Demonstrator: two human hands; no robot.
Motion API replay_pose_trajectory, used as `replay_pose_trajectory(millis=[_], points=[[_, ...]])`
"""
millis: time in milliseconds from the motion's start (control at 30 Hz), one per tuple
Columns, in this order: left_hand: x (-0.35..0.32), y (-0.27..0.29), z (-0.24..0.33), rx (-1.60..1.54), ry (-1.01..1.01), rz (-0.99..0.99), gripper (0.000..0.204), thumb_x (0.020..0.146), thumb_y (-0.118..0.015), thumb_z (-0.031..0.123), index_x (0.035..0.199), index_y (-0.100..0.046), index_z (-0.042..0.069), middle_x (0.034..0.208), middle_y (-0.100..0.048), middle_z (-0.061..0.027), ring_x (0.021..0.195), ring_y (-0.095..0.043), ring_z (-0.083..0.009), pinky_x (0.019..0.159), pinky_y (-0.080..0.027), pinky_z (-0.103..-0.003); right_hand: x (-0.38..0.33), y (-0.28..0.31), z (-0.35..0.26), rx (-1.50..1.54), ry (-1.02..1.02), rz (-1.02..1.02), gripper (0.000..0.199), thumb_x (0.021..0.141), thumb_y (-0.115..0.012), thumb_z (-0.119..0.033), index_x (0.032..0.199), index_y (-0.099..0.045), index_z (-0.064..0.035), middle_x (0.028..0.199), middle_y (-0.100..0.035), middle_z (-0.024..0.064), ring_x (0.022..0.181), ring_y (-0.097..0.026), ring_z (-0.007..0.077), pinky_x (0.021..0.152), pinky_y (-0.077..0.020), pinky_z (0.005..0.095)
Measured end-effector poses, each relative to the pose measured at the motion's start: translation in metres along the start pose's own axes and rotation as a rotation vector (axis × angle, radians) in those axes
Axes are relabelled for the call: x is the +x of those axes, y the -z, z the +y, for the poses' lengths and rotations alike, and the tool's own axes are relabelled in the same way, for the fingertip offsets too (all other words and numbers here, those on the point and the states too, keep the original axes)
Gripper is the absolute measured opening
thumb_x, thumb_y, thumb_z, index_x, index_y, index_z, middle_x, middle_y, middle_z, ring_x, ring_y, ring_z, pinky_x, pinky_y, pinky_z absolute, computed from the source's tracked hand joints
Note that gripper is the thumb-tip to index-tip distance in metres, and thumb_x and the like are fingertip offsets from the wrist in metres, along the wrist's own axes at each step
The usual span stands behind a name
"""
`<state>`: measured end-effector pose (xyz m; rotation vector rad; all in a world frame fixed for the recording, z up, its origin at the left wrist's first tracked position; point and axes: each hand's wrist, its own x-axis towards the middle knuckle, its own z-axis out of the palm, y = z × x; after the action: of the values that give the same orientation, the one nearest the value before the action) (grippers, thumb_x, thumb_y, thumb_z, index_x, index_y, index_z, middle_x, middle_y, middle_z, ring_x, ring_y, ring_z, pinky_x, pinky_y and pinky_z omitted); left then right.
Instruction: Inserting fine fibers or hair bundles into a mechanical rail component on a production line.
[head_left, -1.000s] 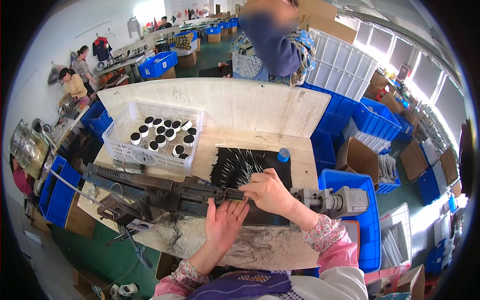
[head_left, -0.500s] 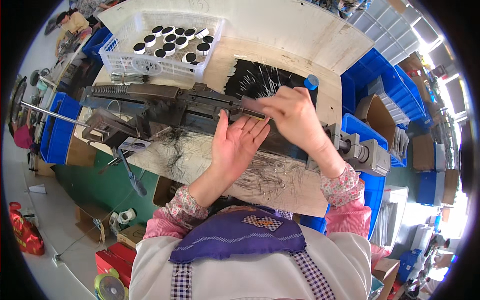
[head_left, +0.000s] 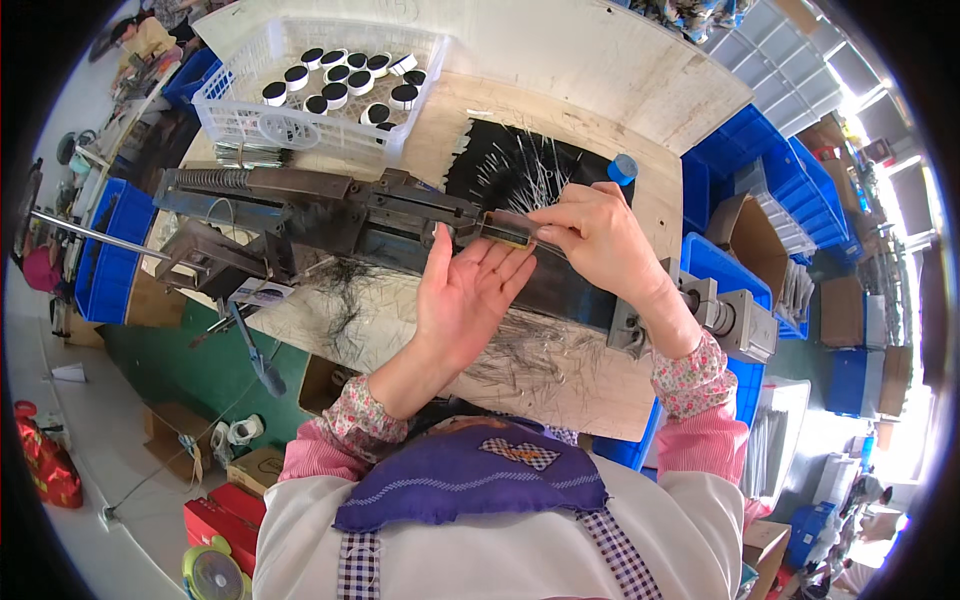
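The right hand's (head_left: 605, 240) grip is pinched, thumb and forefinger together, on the right end of a small brownish strip (head_left: 514, 221), which extends leftward from the fingertips over a long, dark metal machine (head_left: 300, 186). The left hand (head_left: 460, 305) lies open, palm up, fingertips just below the strip. The machine spans the wooden desk (head_left: 620, 390), standing between the left hand and a white plastic basket (head_left: 240, 125) of black-topped rolls (head_left: 335, 95) at the far left corner. Beyond the right hand, thin pale rods (head_left: 540, 170) fan across a black mat (head_left: 590, 165); a round blue object (head_left: 622, 170) sits near the far right corner. Dark strands (head_left: 345, 290) litter the near edge.
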<state>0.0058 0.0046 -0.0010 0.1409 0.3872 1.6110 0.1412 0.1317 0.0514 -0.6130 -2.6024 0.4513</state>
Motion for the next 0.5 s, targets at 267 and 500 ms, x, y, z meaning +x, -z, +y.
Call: replay_pose_trajectory(millis=[267, 500], points=[[-0.002, 0.004, -0.002, 0.039, 0.010, -0.025, 0.076, 0.097, -0.026, 0.059, 0.129, -0.041, -0.008, 0.136, -0.044, -0.0194, 0.131, -0.039, -0.0307, 0.114, -0.025, -0.042, -0.007, 0.009, 0.003, -0.007, 0.052, 0.061, 0.017, 0.079, -0.065, -0.011, 0.095, -0.070, -0.0107, 0.079, -0.061, 0.0039, 0.076, -0.060, 0.0214, 0.076, -0.0443, 0.0338], [0.001, 0.010, -0.003, -0.062, -0.058, 0.021, 0.069, 0.099, -0.029, 0.053, 0.127, -0.042, -0.009, 0.137, -0.044, -0.0203, 0.132, -0.038, -0.0297, 0.115, -0.025, -0.043, -0.040, 0.013, -0.036, 0.062, -0.134, 0.129, 0.034, 0.088, -0.054, -0.004, 0.121, -0.050, 0.0025, 0.065, -0.059, 0.0133, 0.054, -0.061, 0.0277, 0.051, -0.0504, 0.0370]])
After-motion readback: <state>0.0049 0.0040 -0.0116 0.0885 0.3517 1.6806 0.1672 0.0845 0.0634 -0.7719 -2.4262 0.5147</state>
